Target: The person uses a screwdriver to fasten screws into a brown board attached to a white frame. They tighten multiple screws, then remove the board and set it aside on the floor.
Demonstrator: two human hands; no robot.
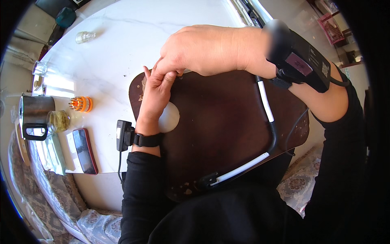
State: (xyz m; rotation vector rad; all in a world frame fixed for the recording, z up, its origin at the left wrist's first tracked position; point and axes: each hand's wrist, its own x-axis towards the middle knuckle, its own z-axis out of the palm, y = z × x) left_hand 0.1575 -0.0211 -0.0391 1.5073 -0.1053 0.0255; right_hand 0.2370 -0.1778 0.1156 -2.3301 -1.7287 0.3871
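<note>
Left hand (156,91) and right hand (199,51) met at frame center over brown board (227,122) on tabletop (122,53); right fingers pinched left fingertips, left hand lay flat.

Right hand (203,51) pinched the left hand's (156,95) fingertips over a dark brown board (219,126) on a white table (109,57).

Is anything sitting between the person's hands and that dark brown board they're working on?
Nothing visible does. The left hand lies directly on the dark brown board near its far left edge, and the right hand comes down onto the left hand's fingertips. Whatever may be pinched there is hidden by the fingers.
</note>
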